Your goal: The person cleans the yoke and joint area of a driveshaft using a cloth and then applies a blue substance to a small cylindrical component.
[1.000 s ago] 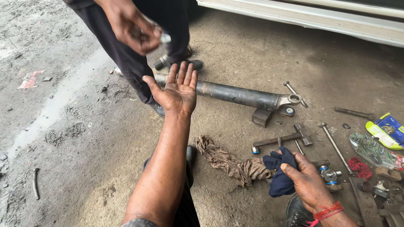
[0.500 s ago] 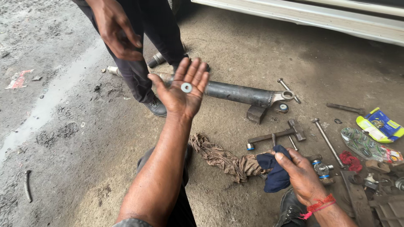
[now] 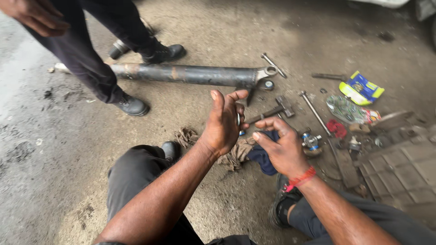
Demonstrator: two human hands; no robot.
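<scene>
Near the shaft [image 3: 186, 75], a washer [image 3: 238, 119] is cupped in the left hand [image 3: 222, 124]; the half-open right hand [image 3: 281, 145] is empty over a rag [image 3: 263, 156].

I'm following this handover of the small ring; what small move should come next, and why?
Probably the right hand should pinch the ring out of the left hand. The ring sits edge-on in the tilted left palm, only loosely cupped, and the right fingers are already curled beside it above the blue cloth.

Yellow-blue pkt [image 3: 361, 88] on floor, right
</scene>
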